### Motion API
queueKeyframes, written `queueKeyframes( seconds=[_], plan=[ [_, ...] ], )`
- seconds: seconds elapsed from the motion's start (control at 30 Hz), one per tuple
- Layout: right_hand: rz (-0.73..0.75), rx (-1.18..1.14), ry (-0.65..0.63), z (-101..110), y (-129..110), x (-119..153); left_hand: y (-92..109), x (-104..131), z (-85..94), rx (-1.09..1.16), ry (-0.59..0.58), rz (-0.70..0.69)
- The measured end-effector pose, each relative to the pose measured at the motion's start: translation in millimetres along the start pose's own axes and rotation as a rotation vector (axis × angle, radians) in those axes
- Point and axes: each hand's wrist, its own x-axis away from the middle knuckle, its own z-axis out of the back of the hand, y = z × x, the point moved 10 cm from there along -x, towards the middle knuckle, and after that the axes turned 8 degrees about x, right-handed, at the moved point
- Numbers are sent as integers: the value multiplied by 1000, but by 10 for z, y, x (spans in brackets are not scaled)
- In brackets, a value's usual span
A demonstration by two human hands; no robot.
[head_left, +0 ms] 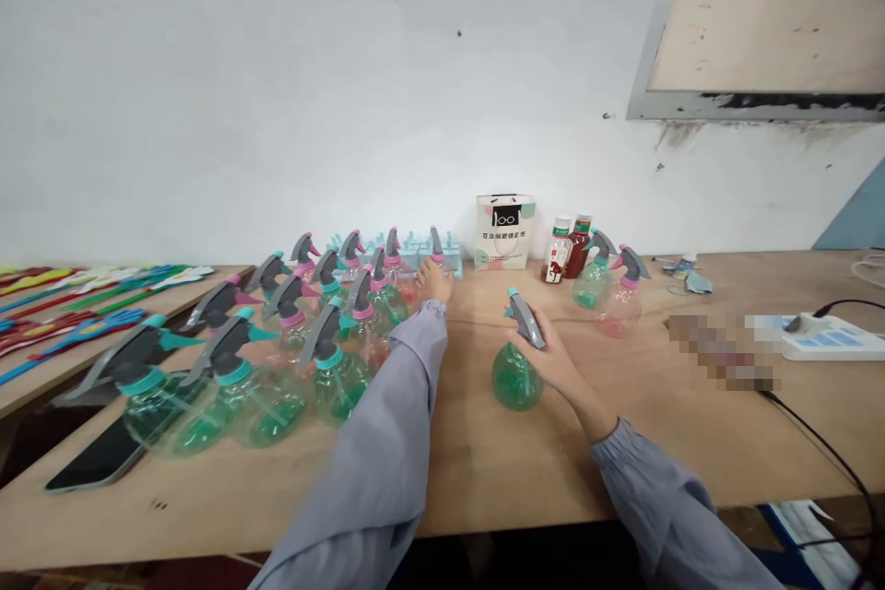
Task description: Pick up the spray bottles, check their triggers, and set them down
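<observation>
Spray bottle (517,385) directly in front of the paper bag (504,244), on the near side, well apart from it. Right hand (551,352) clamped on its grey trigger head, fingers wrapped round from the right. Whether the base fully rests on the table (498,475), cannot tell.

Handling, by judgement: light, thin-walled plastic, a little springy; top-heavy with so little liquid. Smooth round belly probably slippery. Best hold: neck under the head, or the head itself, clear of the trigger.

Looks: clear, round body, shallow green fill, thin tube inside, grey head, turquoise nozzle.

Left hand (434,284) just left of the bag, at a second spray bottle (436,241) with grey head and pink trim. Fingers hide its neck; whether they are closed on it, cannot tell.

Group of similar spray bottles (273,410) farther left of the bag, standing close, green or pinkish inside. Two drink bottles (556,256) just right of the bag; beyond them, two more sprayers (618,306).
</observation>
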Motion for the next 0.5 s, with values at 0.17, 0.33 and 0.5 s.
queueKeyframes(
  seconds=[0.17, 0.33, 0.5],
  plan=[
    [39, 20, 4, -7, -12, -92, 117, 462, 98, -136, -68, -109],
    [-1, -37, 30, 56, 17, -161, 340, 1006, 241, -282, -228, -334],
    [-115, -274, -72, -56, -23, -171, 298, 1518, 537, -256, -351, -402]
  ],
)
